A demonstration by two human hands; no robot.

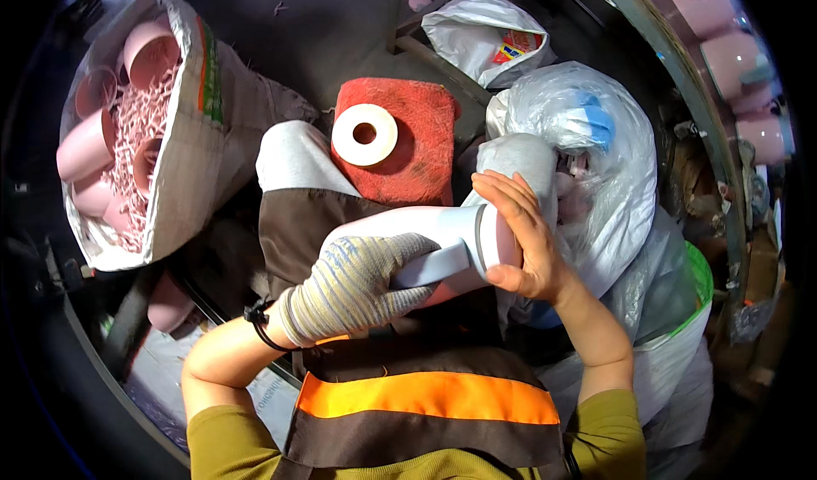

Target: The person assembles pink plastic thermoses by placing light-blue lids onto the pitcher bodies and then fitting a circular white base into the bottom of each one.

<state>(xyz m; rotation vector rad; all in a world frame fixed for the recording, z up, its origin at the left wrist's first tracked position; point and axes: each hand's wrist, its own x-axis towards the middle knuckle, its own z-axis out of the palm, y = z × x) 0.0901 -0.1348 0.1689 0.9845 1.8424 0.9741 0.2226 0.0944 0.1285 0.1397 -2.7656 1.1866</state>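
The pink jug (387, 222) is on the near side of the red pad (432, 101). The gloved left hand (362, 284) holds its handle (441, 265). The bare right hand (529, 242) is spread wide against its end. A snug grip and a soft, even push should stop the jug slipping.

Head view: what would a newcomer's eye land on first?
Probably the pink vessel at centre, its pale handle in the gloved left hand, its end against the bare right hand. Next come the pale roll on a red pad just above, and the white sack at upper left, holding pink cups and shreds.
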